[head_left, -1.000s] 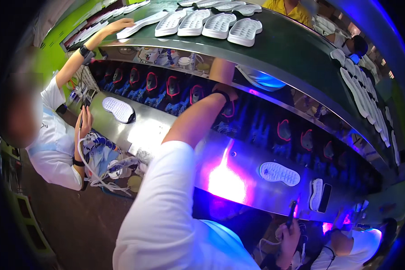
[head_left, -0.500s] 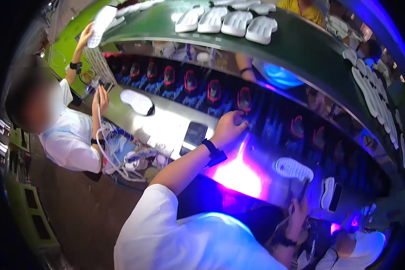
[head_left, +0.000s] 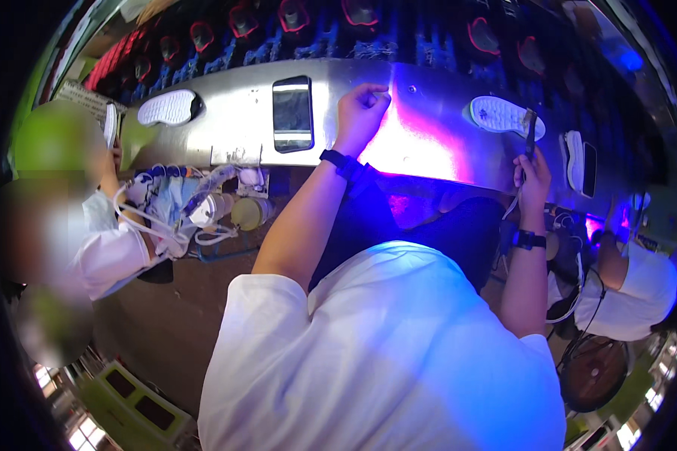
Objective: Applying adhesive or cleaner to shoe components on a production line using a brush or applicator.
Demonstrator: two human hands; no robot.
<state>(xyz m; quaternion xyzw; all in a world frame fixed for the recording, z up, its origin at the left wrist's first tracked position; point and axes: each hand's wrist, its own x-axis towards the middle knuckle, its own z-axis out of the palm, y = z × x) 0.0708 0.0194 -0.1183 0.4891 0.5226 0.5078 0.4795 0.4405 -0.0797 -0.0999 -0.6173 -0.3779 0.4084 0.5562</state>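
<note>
My left hand (head_left: 361, 116) is raised over the metal ledge beside the bright pink-violet patch of light. Its fingers are curled into a loose fist, and nothing shows in them. My right hand (head_left: 532, 179) is closed around a slim dark brush-like tool (head_left: 531, 134), which points up and away from me. A thin pale tube hangs below that hand. Just beyond the tool's tip lies a white shoe sole (head_left: 498, 114), tread side up with dark marks; the tip overlaps its right end in view, but I cannot tell whether they touch.
A dark phone (head_left: 292, 114) lies left of my left hand, with another white sole (head_left: 167, 107) farther left. To the right are a sole on its side (head_left: 574, 161) and a dark slab (head_left: 590, 171). Red-rimmed dark forms (head_left: 294, 15) line the back. Co-workers sit on both sides.
My view has tilted down toward my lap, so the upper shelf of soles has left the picture. My left hand has drawn back from the row of red-rimmed forms. The right still grips the tool.
</note>
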